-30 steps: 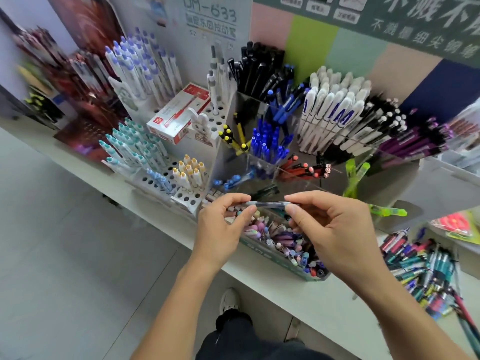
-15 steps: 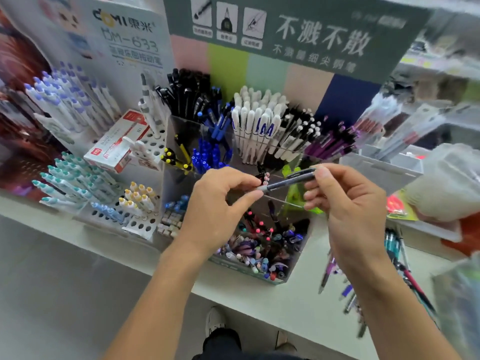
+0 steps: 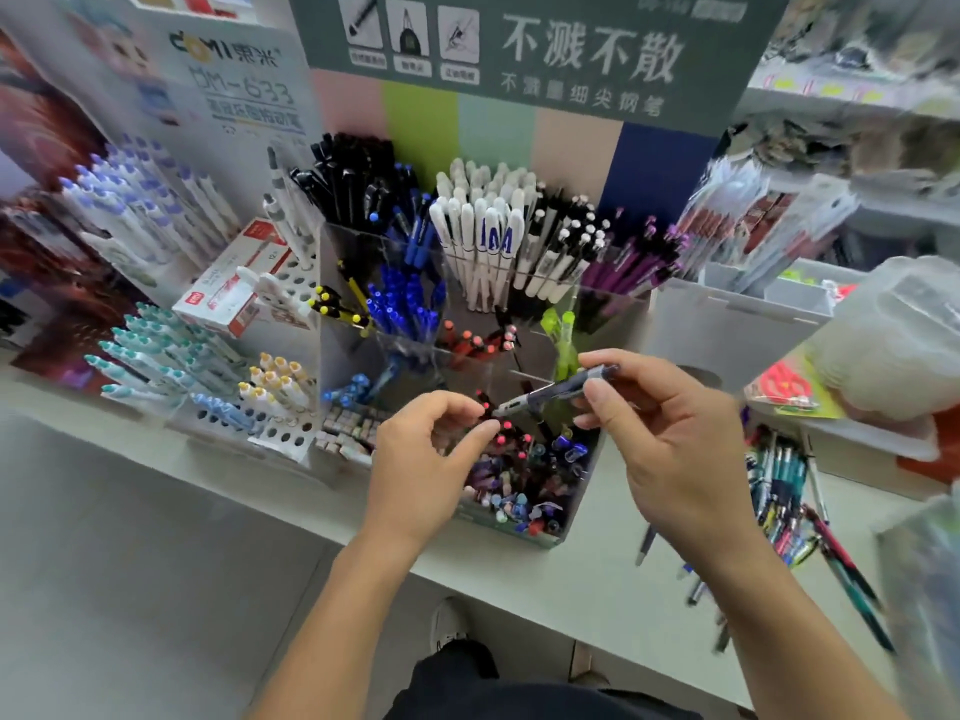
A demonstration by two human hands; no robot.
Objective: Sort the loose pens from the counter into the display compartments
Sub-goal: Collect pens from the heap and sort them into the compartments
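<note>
Pinching a dark pen (image 3: 556, 391) w/ thumb and fingers, the right hand (image 3: 670, 449) holds it slanted just above the clear display rack (image 3: 584, 491), tip pointing down-left toward the left hand (image 3: 426, 459). Left hand's fingers are curled w/ thumb and forefinger nearly meeting right by the pen tip, but afaict it isn't gripping anything, prob just let go or about to steady it. So the pen's mid-frame, in the air, not in any slot yet.

Imo the trick now is matching it to the right compartment before dropping it. Front bin of mixed pens (image 3: 519, 485) is directly under it, red-tipped ones (image 3: 483, 345) sit just behind, blue pens (image 3: 405, 309) further left-center, white ones (image 3: 483, 241) and purple pens (image 3: 628, 267) at the back. Better to tip it upright and slide it in cap-up like its neighbors than toss it, since the rack is crammed and the dividers are see-through, easy to miss.

Rest of the loose pens (image 3: 784, 491) are heaped on the pale counter (image 3: 545, 579) at the right of the frame. Looks like a stationery shop: green sign w/ Chinese text (image 3: 587, 59) up top, teal pens (image 3: 156, 350) at left, grey floor below.
</note>
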